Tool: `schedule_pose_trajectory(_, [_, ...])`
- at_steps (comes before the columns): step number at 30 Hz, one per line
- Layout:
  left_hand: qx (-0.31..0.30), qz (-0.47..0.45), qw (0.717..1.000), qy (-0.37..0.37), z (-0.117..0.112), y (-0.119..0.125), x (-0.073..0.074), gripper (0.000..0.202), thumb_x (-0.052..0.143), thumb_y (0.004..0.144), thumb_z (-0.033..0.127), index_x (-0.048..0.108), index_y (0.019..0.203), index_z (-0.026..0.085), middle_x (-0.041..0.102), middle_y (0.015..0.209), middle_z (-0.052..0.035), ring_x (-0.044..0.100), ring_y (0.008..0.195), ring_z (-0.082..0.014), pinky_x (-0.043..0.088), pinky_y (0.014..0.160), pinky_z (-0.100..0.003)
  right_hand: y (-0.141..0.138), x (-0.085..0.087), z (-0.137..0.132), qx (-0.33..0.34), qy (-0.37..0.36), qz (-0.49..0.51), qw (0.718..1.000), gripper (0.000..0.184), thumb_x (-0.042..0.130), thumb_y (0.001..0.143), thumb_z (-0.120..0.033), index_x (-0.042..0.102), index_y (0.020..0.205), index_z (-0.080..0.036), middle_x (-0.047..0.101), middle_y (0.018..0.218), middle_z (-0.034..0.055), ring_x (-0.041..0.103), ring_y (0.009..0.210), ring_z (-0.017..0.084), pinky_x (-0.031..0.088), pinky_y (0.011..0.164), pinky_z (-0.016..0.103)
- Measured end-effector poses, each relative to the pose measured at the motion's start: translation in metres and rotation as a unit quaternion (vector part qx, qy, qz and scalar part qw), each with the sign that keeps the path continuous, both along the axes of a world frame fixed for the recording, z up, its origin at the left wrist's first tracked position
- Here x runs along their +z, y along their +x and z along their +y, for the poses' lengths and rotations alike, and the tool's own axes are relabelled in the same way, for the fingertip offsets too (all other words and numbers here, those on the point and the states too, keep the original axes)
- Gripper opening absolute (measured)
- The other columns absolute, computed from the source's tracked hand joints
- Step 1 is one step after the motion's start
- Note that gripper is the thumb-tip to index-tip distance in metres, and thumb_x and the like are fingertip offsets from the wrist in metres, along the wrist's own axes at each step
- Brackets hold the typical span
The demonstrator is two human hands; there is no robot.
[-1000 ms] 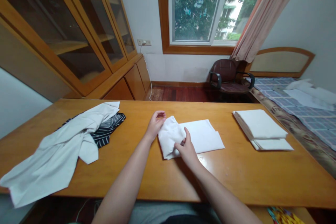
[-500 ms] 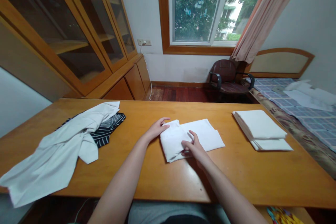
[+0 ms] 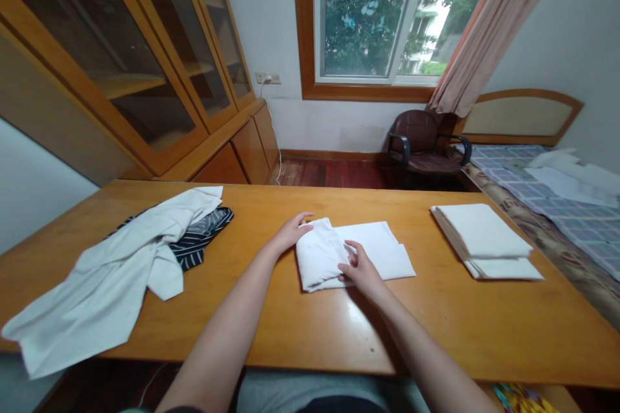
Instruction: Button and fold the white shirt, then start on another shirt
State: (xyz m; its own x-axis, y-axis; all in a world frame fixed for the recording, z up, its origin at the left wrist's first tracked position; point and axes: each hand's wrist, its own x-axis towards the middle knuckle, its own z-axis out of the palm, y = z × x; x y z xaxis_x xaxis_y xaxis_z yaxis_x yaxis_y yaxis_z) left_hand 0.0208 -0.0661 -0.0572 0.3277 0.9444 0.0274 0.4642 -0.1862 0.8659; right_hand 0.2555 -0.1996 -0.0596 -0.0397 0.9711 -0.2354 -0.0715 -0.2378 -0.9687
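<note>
A white folded cloth lies on the wooden table in front of me, its left part doubled over in a flap and its flatter part stretching to the right. My left hand is at the far left corner, thumb on the fabric and fingers along the edge. At the flap's right edge, my right hand holds the fabric between thumb and curled fingers, with the index finger raised. Its lower fingers are partly hidden. A stack of folded white cloth sits to the right.
On the table's left lies a loose white cloth over a black-and-white striped cloth. Beyond the wooden table stand a glass-door cabinet, an office chair and a bed. Something colourful shows below the front edge.
The flap lies flatter and its near left corner has shifted slightly away from me. Both hands stay at nearly the same places on the cloth.
</note>
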Motion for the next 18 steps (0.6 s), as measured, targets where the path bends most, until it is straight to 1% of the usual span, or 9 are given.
schedule_pose_trajectory(3, [0.0, 0.034, 0.999, 0.024, 0.001, 0.004, -0.001, 0.044, 0.062, 0.083, 0.032, 0.064, 0.125, 0.017, 0.065, 0.088, -0.0036, 0.059, 0.08, -0.0187, 0.048, 0.076, -0.03, 0.005, -0.004, 0.002, 0.037, 0.004, -0.058, 0.998, 0.063, 0.068, 0.069, -0.028, 0.043, 0.127, -0.026, 0.043, 0.075, -0.0096, 0.058, 0.055, 0.013, 0.055, 0.06, 0.033])
schedule_pose_trajectory(6, [0.006, 0.041, 0.998, 0.044, -0.001, 0.007, 0.003, 0.038, 0.063, 0.083, 0.029, 0.066, 0.12, 0.017, 0.067, 0.095, -0.0063, 0.061, 0.09, -0.0221, 0.049, 0.087, -0.036, 0.008, -0.002, 0.002, 0.057, -0.016, -0.061, 0.996, 0.066, 0.069, 0.07, -0.028, 0.041, 0.129, -0.027, 0.046, 0.074, -0.0103, 0.064, 0.057, 0.015, 0.054, 0.059, 0.032])
schedule_pose_trajectory(7, [0.014, 0.047, 0.997, 0.066, -0.004, 0.007, 0.006, 0.035, 0.062, 0.084, 0.028, 0.067, 0.118, 0.018, 0.067, 0.099, -0.0072, 0.06, 0.095, -0.0234, 0.048, 0.093, -0.038, 0.009, 0.001, 0.002, 0.059, -0.02, -0.059, 0.996, 0.067, 0.07, 0.07, -0.029, 0.04, 0.13, -0.027, 0.047, 0.074, -0.0104, 0.065, 0.057, 0.016, 0.054, 0.058, 0.032])
schedule_pose_trajectory(9, [0.035, 0.071, 0.987, 0.138, -0.015, 0.009, 0.012, 0.029, 0.057, 0.089, 0.026, 0.069, 0.114, 0.019, 0.066, 0.106, -0.009, 0.058, 0.105, -0.0253, 0.044, 0.101, -0.042, 0.011, 0.007, 0.001, 0.062, -0.021, -0.065, 0.996, 0.069, 0.07, 0.072, -0.03, 0.039, 0.133, -0.026, 0.05, 0.072, -0.0105, 0.065, 0.057, 0.017, 0.053, 0.056, 0.032])
schedule_pose_trajectory(11, [0.046, 0.104, 0.969, 0.218, -0.031, 0.013, 0.019, 0.028, 0.049, 0.094, 0.024, 0.069, 0.113, 0.02, 0.066, 0.109, -0.01, 0.057, 0.109, -0.0258, 0.043, 0.104, -0.044, 0.015, 0.014, 0.002, 0.071, -0.012, -0.095, 0.993, 0.07, 0.069, 0.075, -0.031, 0.038, 0.137, -0.025, 0.053, 0.068, -0.0103, 0.063, 0.056, 0.017, 0.05, 0.055, 0.031])
schedule_pose_trajectory(12, [0.039, 0.118, 0.962, 0.242, -0.041, 0.016, 0.022, 0.028, 0.047, 0.096, 0.024, 0.07, 0.113, 0.02, 0.066, 0.109, -0.0102, 0.057, 0.109, -0.0258, 0.044, 0.103, -0.045, 0.018, 0.018, 0.003, 0.078, -0.002, -0.123, 0.989, 0.069, 0.069, 0.076, -0.03, 0.039, 0.138, -0.024, 0.055, 0.066, -0.0099, 0.062, 0.055, 0.016, 0.049, 0.056, 0.03])
schedule_pose_trajectory(13, [0.024, 0.131, 0.957, 0.258, -0.052, 0.019, 0.023, 0.028, 0.047, 0.097, 0.024, 0.07, 0.112, 0.021, 0.067, 0.111, -0.0106, 0.057, 0.111, -0.026, 0.044, 0.103, -0.045, 0.021, 0.021, 0.005, 0.084, 0.014, -0.159, 0.984, 0.066, 0.069, 0.077, -0.029, 0.043, 0.137, -0.023, 0.057, 0.065, -0.0089, 0.061, 0.056, 0.016, 0.048, 0.058, 0.03])
schedule_pose_trajectory(15, [0.0, 0.159, 0.948, 0.276, -0.074, 0.025, 0.023, 0.029, 0.048, 0.097, 0.026, 0.068, 0.117, 0.021, 0.065, 0.123, -0.0113, 0.055, 0.121, -0.027, 0.039, 0.11, -0.048, 0.027, 0.027, 0.011, 0.077, 0.062, -0.251, 0.963, 0.054, 0.069, 0.077, -0.026, 0.055, 0.129, -0.023, 0.061, 0.066, -0.0054, 0.06, 0.06, 0.017, 0.047, 0.063, 0.03])
schedule_pose_trajectory(18, [-0.034, 0.221, 0.935, 0.274, -0.1, 0.032, 0.016, 0.039, 0.053, 0.096, 0.034, 0.06, 0.132, 0.02, 0.056, 0.143, -0.0131, 0.046, 0.137, -0.0298, 0.028, 0.119, -0.054, 0.031, 0.034, 0.025, 0.033, 0.17, -0.364, 0.915, 0.027, 0.064, 0.082, -0.023, 0.07, 0.108, -0.022, 0.066, 0.08, 0.0035, 0.061, 0.076, 0.021, 0.048, 0.077, 0.035])
